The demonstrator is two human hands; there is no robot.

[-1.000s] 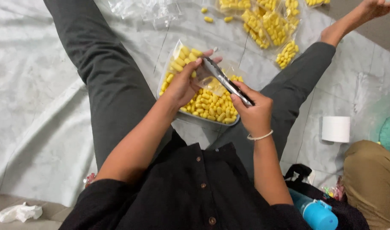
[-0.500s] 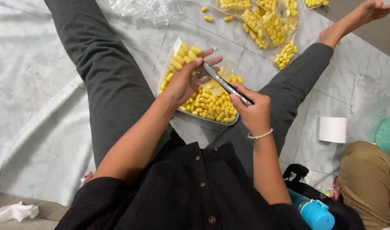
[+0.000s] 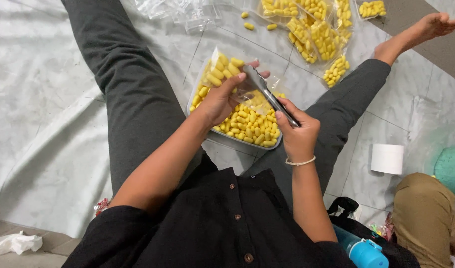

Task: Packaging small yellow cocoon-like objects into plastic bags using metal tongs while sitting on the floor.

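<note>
Marble floor (image 3: 48, 114), pale grey and veined, fills the view, and the person sits on it with legs in dark trousers (image 3: 123, 84) spread apart. Between the legs lies a clear tray (image 3: 227, 136) heaped with small yellow pieces (image 3: 250, 124). Beyond it, near the right foot, several filled clear bags (image 3: 312, 30) of the same yellow pieces lie in a loose cluster, with empty bags (image 3: 183, 10) just to their left. A white roll (image 3: 387, 159) stands on the floor to the right, well apart from the tray, and a blue bottle (image 3: 364, 253) shows at the lower right beside a dark bag. A crumpled tissue (image 3: 14, 243) lies at the lower left.

Over the tray, the left hand (image 3: 220, 101) grips a small clear bag (image 3: 252, 94), fingers curled around its mouth. The right hand (image 3: 298, 131) is clenched around metal tongs (image 3: 269, 97), whose tips reach into that bag. A thin bracelet (image 3: 299, 162) circles the right wrist.
</note>
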